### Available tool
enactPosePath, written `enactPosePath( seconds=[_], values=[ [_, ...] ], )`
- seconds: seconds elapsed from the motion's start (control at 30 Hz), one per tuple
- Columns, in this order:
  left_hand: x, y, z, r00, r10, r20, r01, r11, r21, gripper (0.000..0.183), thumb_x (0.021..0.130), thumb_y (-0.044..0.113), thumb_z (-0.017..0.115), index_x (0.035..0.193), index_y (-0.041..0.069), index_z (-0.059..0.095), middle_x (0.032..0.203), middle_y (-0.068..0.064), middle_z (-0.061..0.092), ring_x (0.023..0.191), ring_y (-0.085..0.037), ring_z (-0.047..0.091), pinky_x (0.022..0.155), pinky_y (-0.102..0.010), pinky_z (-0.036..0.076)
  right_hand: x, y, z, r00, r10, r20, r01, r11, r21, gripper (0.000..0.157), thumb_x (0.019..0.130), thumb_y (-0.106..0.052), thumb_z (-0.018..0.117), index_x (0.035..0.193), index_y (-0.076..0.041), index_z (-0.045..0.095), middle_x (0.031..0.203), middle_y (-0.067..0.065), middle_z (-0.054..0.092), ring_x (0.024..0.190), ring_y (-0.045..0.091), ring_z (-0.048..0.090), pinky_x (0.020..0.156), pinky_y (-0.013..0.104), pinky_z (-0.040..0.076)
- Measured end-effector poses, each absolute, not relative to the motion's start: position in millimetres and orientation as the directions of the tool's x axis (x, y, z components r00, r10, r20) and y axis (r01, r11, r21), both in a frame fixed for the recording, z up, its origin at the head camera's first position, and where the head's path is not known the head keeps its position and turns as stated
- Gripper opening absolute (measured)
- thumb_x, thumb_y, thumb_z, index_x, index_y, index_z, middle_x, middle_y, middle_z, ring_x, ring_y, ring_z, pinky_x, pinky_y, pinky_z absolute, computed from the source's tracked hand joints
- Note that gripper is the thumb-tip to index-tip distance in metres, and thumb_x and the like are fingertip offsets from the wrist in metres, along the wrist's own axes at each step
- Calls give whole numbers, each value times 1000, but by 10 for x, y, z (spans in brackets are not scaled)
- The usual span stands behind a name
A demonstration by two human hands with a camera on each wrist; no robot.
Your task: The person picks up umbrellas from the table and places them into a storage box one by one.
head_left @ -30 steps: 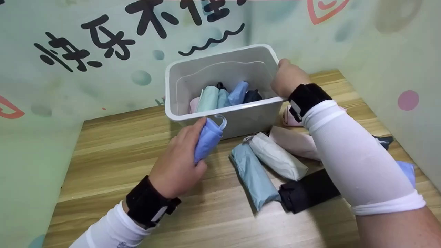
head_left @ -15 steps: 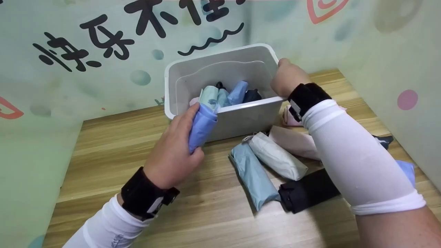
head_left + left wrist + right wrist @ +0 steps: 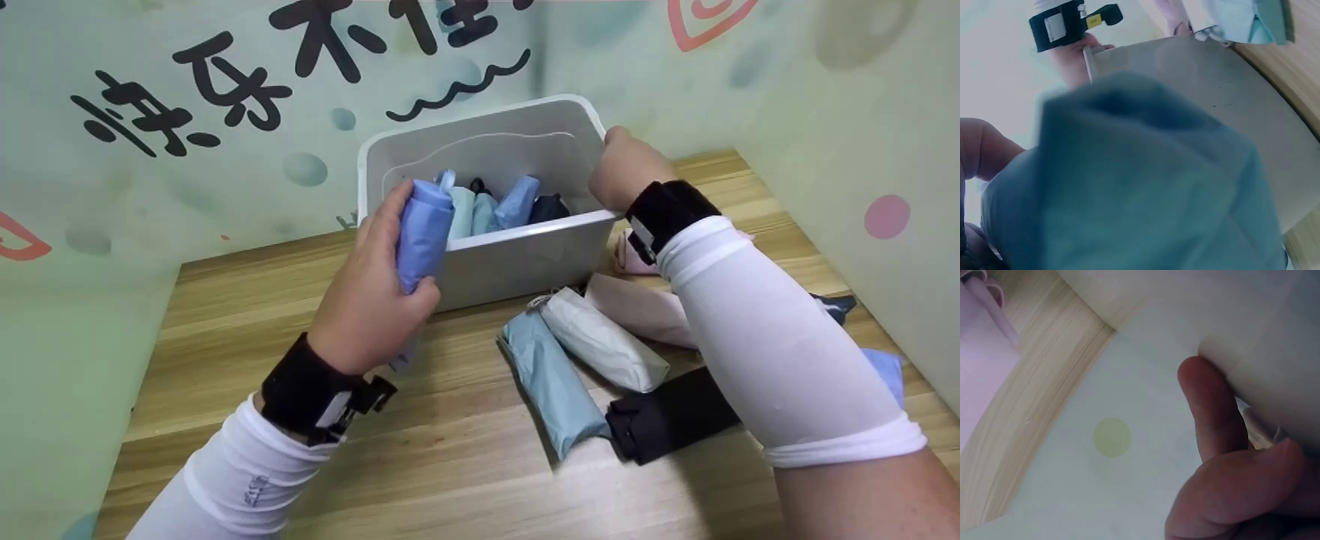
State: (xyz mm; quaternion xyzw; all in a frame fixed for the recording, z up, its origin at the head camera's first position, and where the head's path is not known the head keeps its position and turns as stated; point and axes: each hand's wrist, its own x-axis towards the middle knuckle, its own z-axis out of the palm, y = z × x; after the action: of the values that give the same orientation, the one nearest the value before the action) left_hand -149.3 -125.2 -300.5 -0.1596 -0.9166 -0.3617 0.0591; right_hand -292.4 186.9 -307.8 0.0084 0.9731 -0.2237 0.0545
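Note:
My left hand (image 3: 367,304) grips a blue folded umbrella (image 3: 424,236) with a wrist loop, tilted over the front left rim of a grey plastic bin (image 3: 517,262). In the left wrist view the umbrella's near end (image 3: 1145,191) fills the foreground and looks blurred. My right hand (image 3: 634,172) holds the bin's right rim; the right wrist view has its fingers (image 3: 1213,408) curled at the bin wall. Inside the bin stand a mint umbrella (image 3: 460,211), a teal one (image 3: 484,214), another blue one (image 3: 517,204) and a dark one (image 3: 550,208). The left hand hides the bin's front left corner.
Right of centre on the wooden table (image 3: 457,465) lie several folded umbrellas: light teal (image 3: 555,386), white (image 3: 606,341), beige (image 3: 641,309), black (image 3: 671,416) and pink (image 3: 634,256). The right forearm partly covers some. A patterned wall (image 3: 247,187) rises behind the bin.
My left hand has moved up and slightly left with the blue umbrella, from in front of the bin to over its front left rim. The right hand stays on the rim.

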Motion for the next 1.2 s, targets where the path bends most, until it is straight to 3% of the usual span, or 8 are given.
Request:
enactPosePath(
  seconds=[0.5, 0.83, 1.2],
  values=[
    [-1734, -1136, -2847, -933, 176, 314, 360, 486, 797, 98, 89, 3, 63, 170, 21, 10, 155, -13, 37, 122, -27, 51, 103, -49, 51, -2934, 1873, -3067, -993, -3, -114, 47, 900, -432, 61, 95, -13, 44, 151, 8, 32, 134, 31, 60, 116, 42, 59, 106, 56, 48],
    [-1935, -1033, -2773, -948, 115, 298, 319, 360, 877, 98, 90, 3, 62, 169, 24, 9, 153, -13, 40, 121, -28, 55, 99, -46, 56, -2924, 1879, -3072, -994, 0, -110, 49, 895, -444, 61, 95, -12, 44, 151, 8, 32, 133, 30, 60, 114, 41, 59, 105, 56, 49],
    [-2133, -1057, -2704, -950, -22, 313, 298, 251, 921, 99, 94, 4, 61, 170, 24, 1, 159, -13, 39, 121, -26, 58, 98, -38, 57, -2924, 1875, -3081, -994, -1, -113, 50, 894, -445, 62, 96, -12, 43, 153, 8, 29, 134, 31, 60, 113, 41, 59, 105, 56, 49]
  ],
)
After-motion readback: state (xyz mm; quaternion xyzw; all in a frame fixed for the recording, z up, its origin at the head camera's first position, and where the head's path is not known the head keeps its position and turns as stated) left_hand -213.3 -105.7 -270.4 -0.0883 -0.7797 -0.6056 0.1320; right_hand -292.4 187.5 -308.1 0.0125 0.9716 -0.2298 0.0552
